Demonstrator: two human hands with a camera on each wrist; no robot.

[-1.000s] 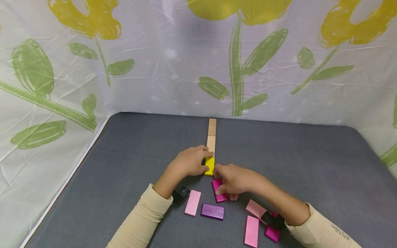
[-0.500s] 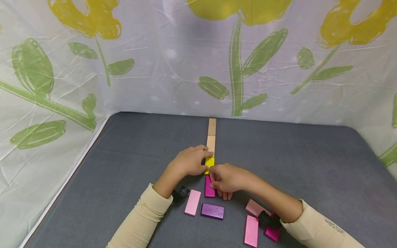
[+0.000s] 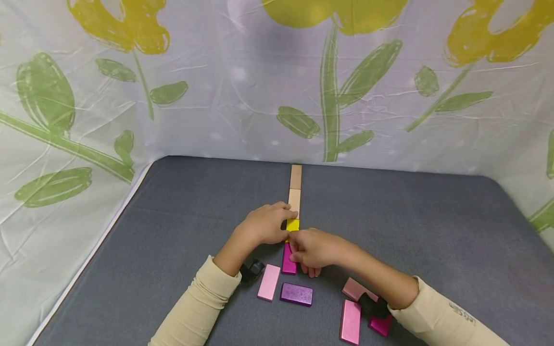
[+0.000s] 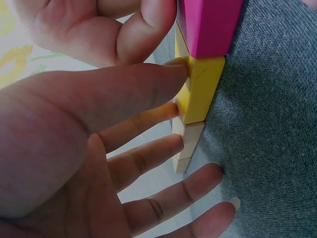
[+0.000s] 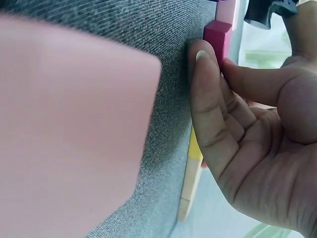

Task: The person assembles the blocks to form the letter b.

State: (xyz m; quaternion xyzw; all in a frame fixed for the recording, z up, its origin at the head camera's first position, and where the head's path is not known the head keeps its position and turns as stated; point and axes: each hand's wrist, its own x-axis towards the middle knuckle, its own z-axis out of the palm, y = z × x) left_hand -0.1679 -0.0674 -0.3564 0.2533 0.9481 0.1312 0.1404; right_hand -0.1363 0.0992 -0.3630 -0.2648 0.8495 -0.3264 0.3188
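Small rectangular blocks form a line toward the far table edge: a darker wooden block [image 3: 296, 177], a pale wooden block [image 3: 295, 196], a yellow block [image 3: 293, 224] and a magenta block [image 3: 287, 264]. My left hand [image 3: 266, 225] rests on the line with straight fingers, its thumb on the yellow block and fingertips at the pale wooden one. With curled fingers and thumb, my right hand [image 3: 318, 246] holds the magenta block against the yellow block's near end. In the left wrist view, the magenta block [image 4: 218, 25] meets the yellow one end to end. The right hand partly covers both.
Nearer lie a light pink block [image 3: 269, 282] and a purple block [image 3: 296, 294]. By the right wrist are a salmon block [image 3: 355, 289], a pink block [image 3: 350, 322] and another magenta block [image 3: 380, 326]. A flowered cloth [image 3: 242, 86] hangs behind the grey table [image 3: 195, 202].
My right hand has moved left with the magenta block, which was angled and apart and is now lined up against the yellow block. My left hand has stayed in place.
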